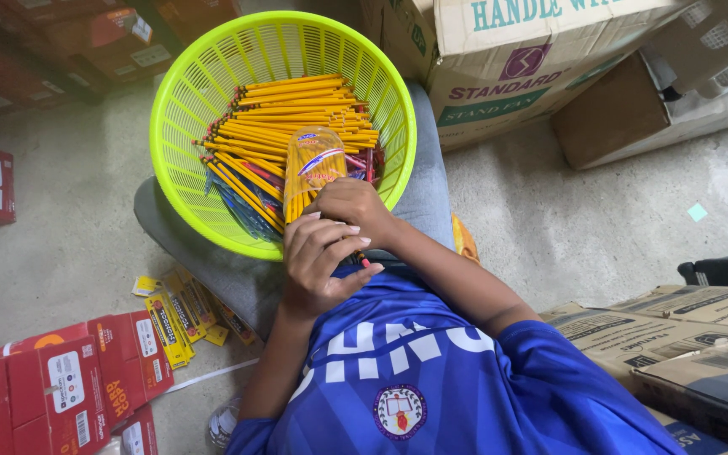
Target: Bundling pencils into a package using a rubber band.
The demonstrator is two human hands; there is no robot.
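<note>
A lime-green plastic basket (180, 126) is seen resting on the lap, filled with loose yellow pencils (297, 105). A clear plastic sleeve of pencils (313, 168) is stood upright over the basket's near side. The sleeve's lower end is gripped by the right hand (351, 206), fingers curled closed around it. The left hand (318, 261) is placed just below, touching the right hand; its fingers are bent inward, and whether anything is pinched in them cannot be told. Red cartons (61, 383) and small yellow packs (174, 316) are noted on the concrete floor (69, 236); brown cardboard boxes (499, 59) are stacked behind.
</note>
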